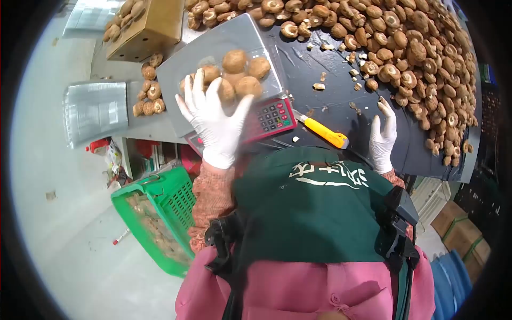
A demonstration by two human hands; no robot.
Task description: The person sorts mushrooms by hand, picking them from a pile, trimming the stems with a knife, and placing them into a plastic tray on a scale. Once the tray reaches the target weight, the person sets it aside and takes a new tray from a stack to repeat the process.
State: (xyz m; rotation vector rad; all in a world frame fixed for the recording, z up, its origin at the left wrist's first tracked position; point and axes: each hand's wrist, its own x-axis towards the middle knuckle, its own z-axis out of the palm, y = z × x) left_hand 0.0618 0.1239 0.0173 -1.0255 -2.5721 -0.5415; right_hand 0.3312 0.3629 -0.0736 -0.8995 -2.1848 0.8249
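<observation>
My left hand [216, 120], in a white glove, is spread over a group of brown mushrooms [234, 61] sitting in a clear plastic tray on a scale [228, 37]. Its fingertips overlap the nearest caps, and the thumb points away from the fingers. Below the tray is the scale's red-edged keypad [273, 118]. My right hand [383, 136], also gloved, is over the dark tabletop [330, 114] with fingers slightly bent, thumb apart and nothing in it. Between the hands lies a yellow utility knife [325, 132], its blade towards the scale.
A large heap of mushrooms [421, 64] covers the right and far side of the table, with cut stem bits [319, 86] nearby. At left are a cardboard box [146, 32], a few mushrooms [152, 90] and stacked clear trays [96, 112]. A green basket [176, 205] stands below.
</observation>
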